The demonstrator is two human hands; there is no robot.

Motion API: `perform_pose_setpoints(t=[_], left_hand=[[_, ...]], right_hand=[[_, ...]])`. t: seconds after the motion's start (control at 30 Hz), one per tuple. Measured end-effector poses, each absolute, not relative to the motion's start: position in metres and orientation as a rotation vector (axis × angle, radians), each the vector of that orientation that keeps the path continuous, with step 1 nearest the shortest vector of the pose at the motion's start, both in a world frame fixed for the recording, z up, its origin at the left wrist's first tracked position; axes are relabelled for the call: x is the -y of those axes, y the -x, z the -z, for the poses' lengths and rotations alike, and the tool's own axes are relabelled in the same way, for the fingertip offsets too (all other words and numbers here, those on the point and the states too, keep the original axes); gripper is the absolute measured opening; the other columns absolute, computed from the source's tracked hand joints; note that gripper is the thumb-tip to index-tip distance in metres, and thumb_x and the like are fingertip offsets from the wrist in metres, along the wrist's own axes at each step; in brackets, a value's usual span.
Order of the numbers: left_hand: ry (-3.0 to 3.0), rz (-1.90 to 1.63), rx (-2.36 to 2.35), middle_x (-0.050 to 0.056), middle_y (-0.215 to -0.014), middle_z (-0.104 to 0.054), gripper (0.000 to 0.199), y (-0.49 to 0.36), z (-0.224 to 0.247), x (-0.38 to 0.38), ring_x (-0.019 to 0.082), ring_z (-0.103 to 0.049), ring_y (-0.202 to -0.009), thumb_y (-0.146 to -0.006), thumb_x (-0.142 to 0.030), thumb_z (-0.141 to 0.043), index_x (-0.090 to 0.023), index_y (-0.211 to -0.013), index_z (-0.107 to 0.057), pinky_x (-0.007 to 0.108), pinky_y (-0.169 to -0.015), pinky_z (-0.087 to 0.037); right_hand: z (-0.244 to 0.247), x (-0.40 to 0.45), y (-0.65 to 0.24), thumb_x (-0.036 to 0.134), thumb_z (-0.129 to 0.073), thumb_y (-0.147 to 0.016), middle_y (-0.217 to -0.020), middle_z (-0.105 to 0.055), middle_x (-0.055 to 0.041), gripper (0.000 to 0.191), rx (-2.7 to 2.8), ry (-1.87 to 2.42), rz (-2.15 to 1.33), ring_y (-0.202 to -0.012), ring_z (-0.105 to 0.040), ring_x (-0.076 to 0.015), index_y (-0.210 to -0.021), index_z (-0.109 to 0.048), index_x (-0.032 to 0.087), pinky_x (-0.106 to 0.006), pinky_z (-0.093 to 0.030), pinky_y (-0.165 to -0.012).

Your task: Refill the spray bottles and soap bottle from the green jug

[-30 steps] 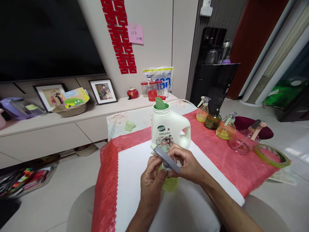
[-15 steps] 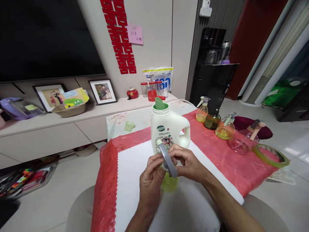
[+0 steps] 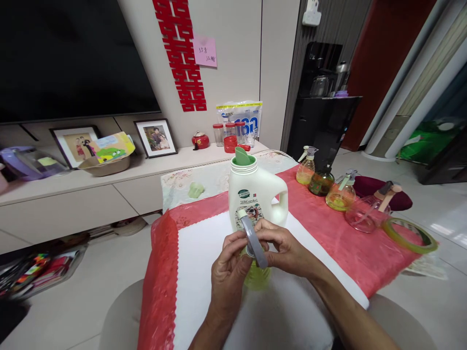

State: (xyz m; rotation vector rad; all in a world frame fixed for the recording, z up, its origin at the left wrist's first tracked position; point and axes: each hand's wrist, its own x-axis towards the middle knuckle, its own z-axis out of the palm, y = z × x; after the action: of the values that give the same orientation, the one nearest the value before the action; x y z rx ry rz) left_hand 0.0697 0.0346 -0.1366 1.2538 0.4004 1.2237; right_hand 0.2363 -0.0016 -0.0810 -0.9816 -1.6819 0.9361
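Grasping the sprayer [image 3: 253, 238], left hand [image 3: 228, 272] and right hand [image 3: 286, 248] have room — leftward, to the mat edge [image 3: 177, 272].

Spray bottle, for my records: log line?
left hand: gripping bottle at neck; right hand: on gray sprayer; white jug: uncapped, behind

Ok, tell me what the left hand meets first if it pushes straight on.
The left hand would probably meet the grey spray head first, right at its fingertips, though depth is unclear.

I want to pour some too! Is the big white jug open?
Open: the white jug shows its bare threaded neck, without a cap.
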Motion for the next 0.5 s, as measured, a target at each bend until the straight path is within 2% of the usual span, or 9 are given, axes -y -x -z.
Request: perform_pose_setpoints(t=[0.1,0.3,0.5], left_hand=[[-1.247,-1.224,-0.376,0.006,-0.118,-0.057,0.021,-0.0702,0.1358,-0.0339,0.026,-0.061,-0.111,-0.087,-0.029,-0.067,-0.029,-0.107,-0.072,0.041,-0.096,-0.051],[-1.253,-1.230,-0.434,0.007,-0.115,-0.061,0.022,-0.0702,0.1349,-0.0331,0.026,-0.060,-0.111,-0.086,-0.033,-0.068,-0.027,-0.107,-0.073,0.043,-0.101,-0.047],[-1.271,-1.250,-0.448,0.008,-0.112,-0.063,0.021,-0.0700,0.1340,-0.0322,0.025,-0.061,-0.109,-0.087,-0.034,-0.066,-0.025,-0.105,-0.073,0.039,-0.096,-0.050]], right_hand=[[0.0818,0.0011,-0.2357,0.046,-0.070,-0.087,-0.087,-0.042,-0.0014,0.030,1.688,0.982,-0.916,-0.082,-0.042,-0.0108,-0.093,-0.069,0.016,-0.023,-0.037,-0.077],[0.0859,-0.0006,-0.2328,0.045,-0.071,-0.085,-0.087,-0.044,-0.0018,0.029,1.656,0.981,-0.827,-0.081,-0.043,-0.0108,-0.093,-0.069,0.017,-0.023,-0.038,-0.075],[0.0846,-0.0007,-0.2318,0.043,-0.073,-0.084,-0.084,-0.044,-0.0014,0.028,1.662,1.001,-0.776,-0.079,-0.043,-0.0103,-0.090,-0.068,0.016,-0.022,-0.038,-0.072]])
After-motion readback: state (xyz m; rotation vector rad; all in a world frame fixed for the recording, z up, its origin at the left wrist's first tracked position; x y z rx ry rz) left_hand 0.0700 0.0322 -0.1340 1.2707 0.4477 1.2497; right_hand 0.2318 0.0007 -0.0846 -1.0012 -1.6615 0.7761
